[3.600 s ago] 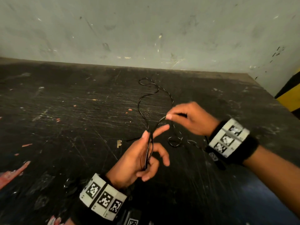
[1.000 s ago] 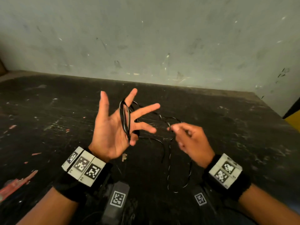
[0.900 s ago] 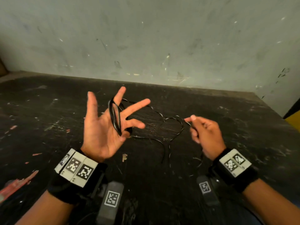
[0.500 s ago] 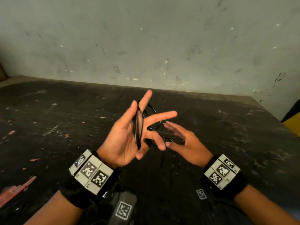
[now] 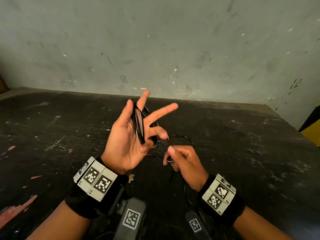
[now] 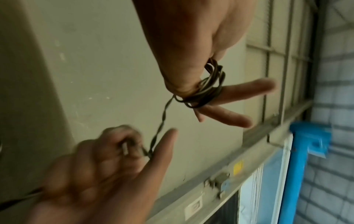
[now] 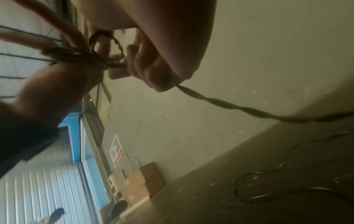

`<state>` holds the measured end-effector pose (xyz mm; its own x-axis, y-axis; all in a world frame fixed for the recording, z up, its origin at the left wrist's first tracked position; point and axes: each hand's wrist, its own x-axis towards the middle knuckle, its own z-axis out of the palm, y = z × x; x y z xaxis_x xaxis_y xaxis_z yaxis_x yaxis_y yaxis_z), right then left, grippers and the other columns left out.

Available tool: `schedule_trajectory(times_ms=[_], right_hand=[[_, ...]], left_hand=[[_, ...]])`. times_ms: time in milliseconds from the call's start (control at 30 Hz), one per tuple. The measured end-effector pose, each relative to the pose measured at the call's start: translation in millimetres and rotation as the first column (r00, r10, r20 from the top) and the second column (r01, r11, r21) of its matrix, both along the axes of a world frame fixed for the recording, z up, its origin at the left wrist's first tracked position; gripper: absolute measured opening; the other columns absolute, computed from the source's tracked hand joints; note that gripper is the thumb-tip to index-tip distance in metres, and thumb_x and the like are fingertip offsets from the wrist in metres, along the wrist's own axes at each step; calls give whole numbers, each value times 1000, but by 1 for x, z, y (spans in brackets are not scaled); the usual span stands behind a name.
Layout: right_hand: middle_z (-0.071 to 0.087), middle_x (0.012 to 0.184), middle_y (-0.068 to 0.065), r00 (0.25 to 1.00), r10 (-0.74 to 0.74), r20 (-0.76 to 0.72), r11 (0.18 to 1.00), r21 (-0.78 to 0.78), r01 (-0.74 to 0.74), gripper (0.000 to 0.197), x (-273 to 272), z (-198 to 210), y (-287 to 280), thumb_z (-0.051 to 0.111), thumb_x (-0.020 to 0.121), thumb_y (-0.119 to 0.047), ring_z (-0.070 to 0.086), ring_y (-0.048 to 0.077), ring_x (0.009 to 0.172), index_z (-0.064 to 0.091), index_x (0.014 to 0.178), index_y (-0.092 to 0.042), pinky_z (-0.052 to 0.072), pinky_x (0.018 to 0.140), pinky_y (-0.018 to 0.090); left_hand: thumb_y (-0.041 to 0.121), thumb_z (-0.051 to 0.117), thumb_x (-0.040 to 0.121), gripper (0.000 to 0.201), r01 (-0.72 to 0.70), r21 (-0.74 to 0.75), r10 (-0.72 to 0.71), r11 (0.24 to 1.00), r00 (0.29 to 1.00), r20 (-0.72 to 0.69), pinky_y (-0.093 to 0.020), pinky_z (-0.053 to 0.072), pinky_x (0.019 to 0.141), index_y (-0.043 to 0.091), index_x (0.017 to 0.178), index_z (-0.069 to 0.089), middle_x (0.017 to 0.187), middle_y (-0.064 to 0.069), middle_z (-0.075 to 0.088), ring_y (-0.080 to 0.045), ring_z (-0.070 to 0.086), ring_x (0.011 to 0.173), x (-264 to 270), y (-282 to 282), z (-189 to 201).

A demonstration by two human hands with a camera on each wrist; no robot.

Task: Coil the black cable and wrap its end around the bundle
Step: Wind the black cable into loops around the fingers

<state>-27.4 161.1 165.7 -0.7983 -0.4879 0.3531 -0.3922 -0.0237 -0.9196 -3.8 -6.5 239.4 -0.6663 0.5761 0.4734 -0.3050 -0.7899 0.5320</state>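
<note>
My left hand (image 5: 123,142) is raised palm toward me over the dark table (image 5: 69,135), with index and middle fingers spread. Several turns of the black cable (image 5: 139,125) run from the thumb-index gap down to the curled little finger, which hooks them. The left wrist view shows that coil (image 6: 206,91) wound round a finger. Just below and right, my right hand (image 5: 170,154) pinches the free strand (image 6: 161,125) leading off the coil. In the right wrist view the twisted cable (image 7: 229,106) leaves the right hand (image 7: 149,63) and trails in loose loops (image 7: 249,189) on the table.
A scuffed grey wall (image 5: 173,49) closes the table's far edge. A yellow and black object (image 5: 311,130) sits at the right edge. Cardboard boxes (image 7: 138,181) stand beyond the table's left end. Red paint marks (image 5: 15,210) dot the front left.
My right hand came out from behind the left fingers and drew down toward me, pinching the strand. The left hand rose a little. Over the earlier frames, loops gathered on the left hand.
</note>
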Motion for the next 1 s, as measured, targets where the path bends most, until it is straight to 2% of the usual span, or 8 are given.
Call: schedule_trajectory(times_ms=[100, 300, 500, 600, 733, 833, 900, 1000], right_hand=[[48, 48, -11, 984, -48, -173, 986, 150, 75, 46, 4, -14, 1, 38, 89, -49, 47, 3, 48, 51, 53, -24, 37, 56, 10], [51, 63, -11, 914, 116, -389, 872, 481, 94, 46, 20, -9, -4, 28, 96, -42, 54, 8, 62, 57, 67, -21, 48, 67, 29], [42, 56, -12, 808, 162, -566, 767, 588, 257, 31, 20, 37, 13, 47, 93, -39, 45, 7, 55, 40, 64, -33, 34, 55, 30], [44, 53, -13, 798, 216, -563, 708, 653, 269, 24, 16, 70, 28, 54, 89, -41, 44, 2, 52, 56, 69, -29, 42, 53, 33], [50, 52, -18, 782, 243, -574, 740, 631, 233, 15, 0, 112, 47, 64, 81, -42, 48, 0, 50, 63, 71, -31, 33, 50, 19], [55, 61, -11, 743, 212, -635, 780, 568, 262, 29, -26, 126, 60, 61, 80, -44, 47, 5, 51, 72, 80, -18, 38, 51, 24], [60, 67, -4, 760, 172, -627, 791, 548, 273, 32, -41, 116, 62, 59, 82, -44, 53, 9, 56, 72, 84, -15, 44, 53, 32], [67, 77, 3, 787, 121, -605, 816, 511, 268, 32, -50, 80, 56, 52, 88, -40, 62, 15, 69, 71, 90, -14, 51, 63, 37]], left_hand=[[51, 22, 96, 53, -275, -54, 278, 960, 959, 48, -19, 49, 36, 37, 146, 14, 142, -25, 40, -27, 72, 76, -3, -2, 11], [56, 21, 91, 53, -673, -378, 675, 635, 722, -151, -25, 53, 36, 52, 142, 8, 137, -17, 53, -29, 72, 82, -16, 16, -4], [61, 21, 81, 64, -748, -646, 500, 155, 623, -602, -30, 58, 50, 56, 139, -6, 144, -5, 44, -18, 72, 80, -19, 17, -30], [59, 17, 86, 54, -727, -687, 283, 12, 661, -695, -27, 50, 43, 59, 137, -3, 110, -1, 62, -13, 63, 55, -10, 15, -42], [62, 6, 85, 76, -499, -866, 104, 33, 863, -494, -19, 33, 37, 14, 130, 44, 52, 0, 63, -7, 42, 34, 3, 15, -50], [78, 16, 77, 75, -345, -907, 54, 243, 938, -342, -18, 35, 33, 33, 127, 48, 87, -31, 63, -25, 46, 41, 14, 13, -52], [79, 27, 73, 66, -283, -860, 59, 424, 957, -286, -17, 37, 30, 56, 135, 29, 107, -20, 64, -21, 52, 43, 18, 12, -49], [75, 30, 76, 65, -142, -766, 1, 626, 984, -181, -18, 42, 30, 56, 138, 22, 117, -20, 62, -19, 63, 50, 23, 16, -34]])
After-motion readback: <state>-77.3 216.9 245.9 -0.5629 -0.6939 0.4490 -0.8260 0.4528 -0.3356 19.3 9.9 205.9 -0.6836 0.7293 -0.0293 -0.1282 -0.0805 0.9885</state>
